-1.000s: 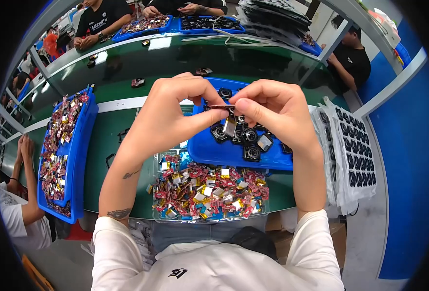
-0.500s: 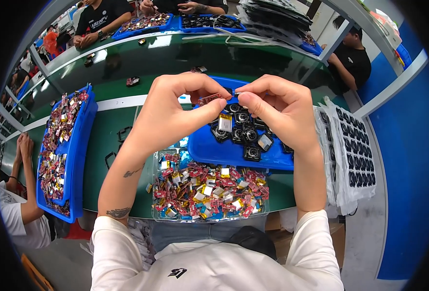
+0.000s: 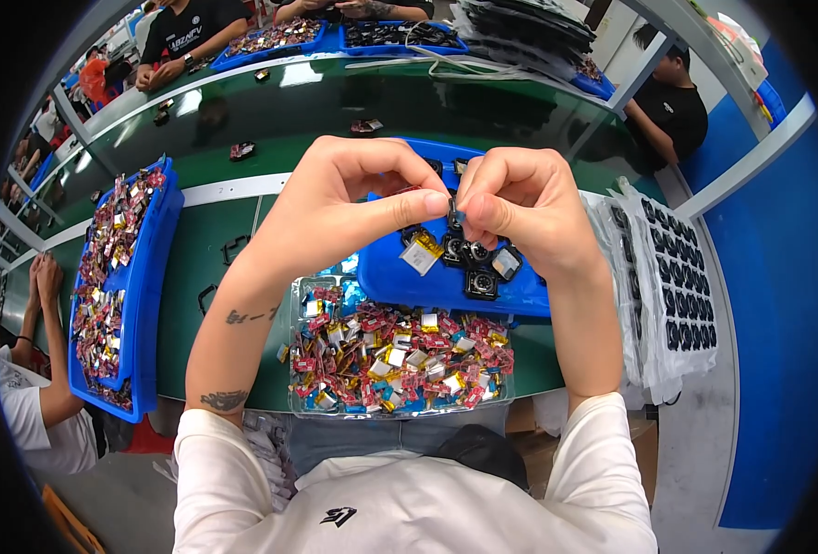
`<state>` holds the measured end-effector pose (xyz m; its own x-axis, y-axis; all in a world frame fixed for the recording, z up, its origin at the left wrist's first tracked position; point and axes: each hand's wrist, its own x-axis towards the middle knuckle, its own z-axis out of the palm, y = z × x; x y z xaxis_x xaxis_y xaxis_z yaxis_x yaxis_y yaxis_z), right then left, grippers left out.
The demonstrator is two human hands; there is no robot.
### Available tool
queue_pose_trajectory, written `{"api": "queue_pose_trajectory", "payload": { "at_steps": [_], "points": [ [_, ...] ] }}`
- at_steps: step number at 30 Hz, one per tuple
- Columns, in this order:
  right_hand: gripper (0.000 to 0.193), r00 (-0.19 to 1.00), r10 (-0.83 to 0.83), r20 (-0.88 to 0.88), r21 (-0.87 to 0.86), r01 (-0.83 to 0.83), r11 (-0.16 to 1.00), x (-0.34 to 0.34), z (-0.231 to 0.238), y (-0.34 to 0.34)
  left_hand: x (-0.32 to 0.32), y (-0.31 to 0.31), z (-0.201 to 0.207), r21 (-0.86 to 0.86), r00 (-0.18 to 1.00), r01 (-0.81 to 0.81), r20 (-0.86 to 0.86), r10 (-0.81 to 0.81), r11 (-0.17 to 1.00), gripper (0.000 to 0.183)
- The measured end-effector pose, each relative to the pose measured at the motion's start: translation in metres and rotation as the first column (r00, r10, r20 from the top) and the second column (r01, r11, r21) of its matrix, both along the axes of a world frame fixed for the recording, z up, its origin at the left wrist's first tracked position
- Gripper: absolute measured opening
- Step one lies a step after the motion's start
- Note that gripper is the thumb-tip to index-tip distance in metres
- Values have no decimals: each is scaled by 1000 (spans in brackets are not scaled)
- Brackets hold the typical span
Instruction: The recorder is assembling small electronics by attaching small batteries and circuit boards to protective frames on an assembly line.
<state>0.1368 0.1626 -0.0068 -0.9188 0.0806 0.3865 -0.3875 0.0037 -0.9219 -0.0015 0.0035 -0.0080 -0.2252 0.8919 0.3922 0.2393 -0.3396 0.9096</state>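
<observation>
Left hand (image 3: 344, 208): fingertips pinched on small black part (image 3: 452, 219).
Right hand (image 3: 520, 208): pinching the same part.
Part location: above blue tray (image 3: 427, 282).
Nearby: clear tray (image 3: 395, 355) of red-and-silver pieces.

Long green workbench (image 3: 242, 120), white stripe along it, glossy with lamp glare; blue floor (image 3: 769, 305) at right

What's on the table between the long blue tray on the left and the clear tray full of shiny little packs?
In the head view, bare green table with a few small black frame-shaped parts lies between the long blue tray and the clear tray.
</observation>
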Motion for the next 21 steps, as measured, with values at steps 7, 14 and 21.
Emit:
{"api": "queue_pose_trajectory", "payload": {
  "at_steps": [7,14,21],
  "points": [
    [15,990,-142,-1,52,141,989,-1,2,-1,-5,-5,5,21,999,51,-15,-50,998,9],
    [17,962,-274,6,791,163,590,-21,-30,10,-13,-14,13,88,998,-60,-13,61,994,12],
    [47,946,-315,-76,972,140,187,-23,-41,11,-13,-19,17,116,997,-72,-15,75,991,11]
  ]
}}
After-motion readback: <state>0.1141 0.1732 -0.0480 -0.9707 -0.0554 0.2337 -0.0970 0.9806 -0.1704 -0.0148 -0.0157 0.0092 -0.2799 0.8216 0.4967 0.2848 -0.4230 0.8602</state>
